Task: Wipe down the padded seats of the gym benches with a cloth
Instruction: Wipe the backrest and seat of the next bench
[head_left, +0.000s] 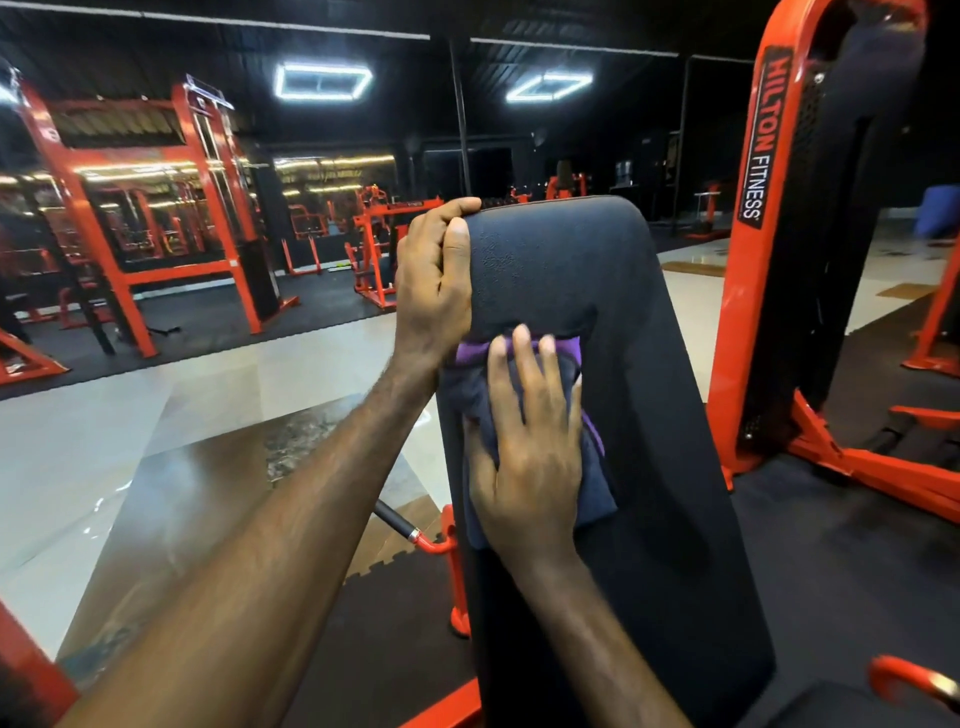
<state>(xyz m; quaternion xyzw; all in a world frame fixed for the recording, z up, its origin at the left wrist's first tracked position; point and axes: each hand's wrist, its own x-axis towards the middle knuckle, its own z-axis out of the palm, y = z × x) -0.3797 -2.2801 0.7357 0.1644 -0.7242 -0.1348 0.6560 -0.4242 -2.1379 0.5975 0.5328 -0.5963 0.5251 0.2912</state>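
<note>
The right hand (530, 452) lies flat with fingers spread, pressing a dark cloth (488, 415) with a purple edge against the black padded backrest (649, 364). Just above, the left hand (431, 291) grips the pad's upper left corner, thumb on its face. The loosely bunched cloth could slide out from under the palm on a fast stroke. The pad's long axis runs upward and away, toward the orange machine frame (748, 260).
</note>
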